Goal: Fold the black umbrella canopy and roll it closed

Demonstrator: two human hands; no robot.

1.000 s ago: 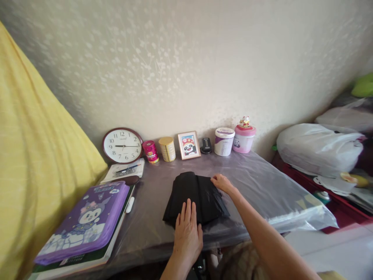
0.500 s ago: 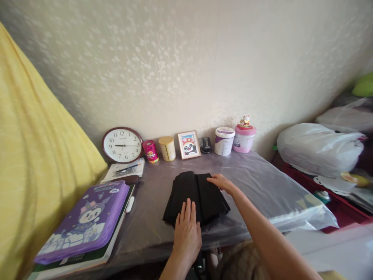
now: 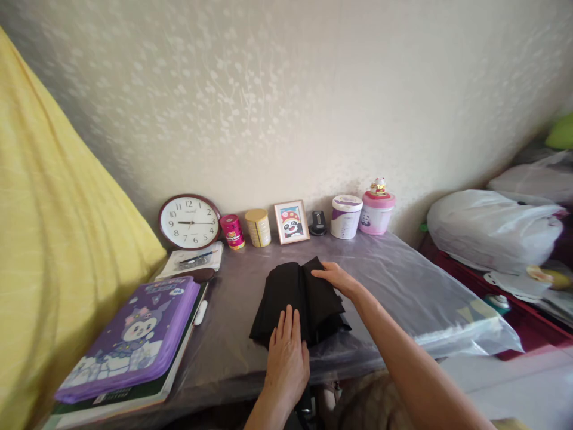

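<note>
A black folding umbrella [image 3: 280, 292] lies collapsed on the table, its loose fabric panels spread in folds to both sides. Its dark handle [image 3: 306, 404] points toward me past the table edge, partly covered by my wrist. My left hand [image 3: 289, 358] rests flat on the near part of the fabric, fingers stretched out. At the far right corner my right hand [image 3: 336, 278] grips the edge of one panel between thumb and fingers, and that panel is lifted and folded inward. The thumb's exact hold is partly hidden.
A plastic-covered table [image 3: 380, 280] bears everything. Left are a purple case [image 3: 134, 340] on books, a white marker [image 3: 200, 313] and a wall clock [image 3: 190, 222]. Along the wall stand tins, a picture frame [image 3: 292, 222] and tubs. White bags [image 3: 492, 227] lie right.
My right hand has drawn the right panel's edge up and inward to the left, so the umbrella's right side is narrower. My left hand stays in place on the fabric.
</note>
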